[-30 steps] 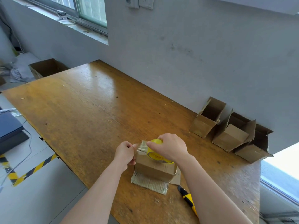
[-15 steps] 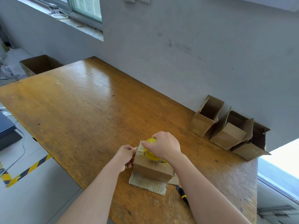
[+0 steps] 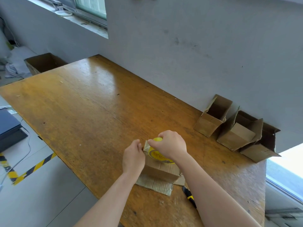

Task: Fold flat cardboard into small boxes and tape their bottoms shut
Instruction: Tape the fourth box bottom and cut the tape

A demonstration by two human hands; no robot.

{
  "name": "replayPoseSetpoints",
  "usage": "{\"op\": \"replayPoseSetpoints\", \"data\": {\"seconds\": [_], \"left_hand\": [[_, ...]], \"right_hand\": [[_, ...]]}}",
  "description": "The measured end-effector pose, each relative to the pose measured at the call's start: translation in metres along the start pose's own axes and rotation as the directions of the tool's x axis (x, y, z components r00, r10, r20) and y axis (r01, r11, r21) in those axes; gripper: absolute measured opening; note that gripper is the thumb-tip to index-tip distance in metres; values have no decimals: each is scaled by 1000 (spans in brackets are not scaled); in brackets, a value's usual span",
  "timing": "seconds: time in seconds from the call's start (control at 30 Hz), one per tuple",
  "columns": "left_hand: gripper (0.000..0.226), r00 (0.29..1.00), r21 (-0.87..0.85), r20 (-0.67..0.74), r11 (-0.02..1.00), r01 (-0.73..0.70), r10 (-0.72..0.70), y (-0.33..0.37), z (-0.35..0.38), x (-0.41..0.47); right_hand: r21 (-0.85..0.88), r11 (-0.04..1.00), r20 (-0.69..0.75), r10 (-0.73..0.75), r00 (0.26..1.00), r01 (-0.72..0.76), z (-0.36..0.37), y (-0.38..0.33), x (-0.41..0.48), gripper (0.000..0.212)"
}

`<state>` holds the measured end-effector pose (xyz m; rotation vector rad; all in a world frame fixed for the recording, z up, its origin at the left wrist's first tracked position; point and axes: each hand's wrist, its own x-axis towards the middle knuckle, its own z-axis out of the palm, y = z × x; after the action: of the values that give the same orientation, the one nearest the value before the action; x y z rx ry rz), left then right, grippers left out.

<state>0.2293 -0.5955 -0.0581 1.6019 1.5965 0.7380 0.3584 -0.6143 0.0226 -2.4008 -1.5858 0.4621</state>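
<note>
Firmly, my left fingers (image 3: pixel 138 145) pinched the tape end (image 3: pixel 146 146) at the box (image 3: pixel 161 171) edge while my right fingers (image 3: pixel 161 141) gripped the tape roll (image 3: pixel 158 155), seemingly to tension it.

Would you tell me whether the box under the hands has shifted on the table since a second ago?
No. The box still covers the same part of the flat cardboard beneath it.

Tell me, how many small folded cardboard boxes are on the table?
4. Three open ones line the wall on the right: left box, middle box, right box. The fourth box sits at the front edge, under the tape roll the right hand holds.
</note>
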Motion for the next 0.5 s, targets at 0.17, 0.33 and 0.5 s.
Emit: {"op": "replayPoseSetpoints", "data": {"seconds": [0.17, 0.33, 0.5], "left_hand": [[51, 966, -3, 246, 996, 85, -82, -7, 2, -14], [50, 910, -229, 364, 928, 293, -197, 6, 2, 8], [30, 919, -430, 392, 876, 218, -36, 4, 13, 15]], "right_hand": [[26, 1000, -27, -4, 1000, 5, 1, -2, -2, 44], [29, 1000, -40, 13, 999, -12, 0, -4, -5, 40], [48, 998, -39, -40, 998, 42, 0, -3, -8, 38]]}}
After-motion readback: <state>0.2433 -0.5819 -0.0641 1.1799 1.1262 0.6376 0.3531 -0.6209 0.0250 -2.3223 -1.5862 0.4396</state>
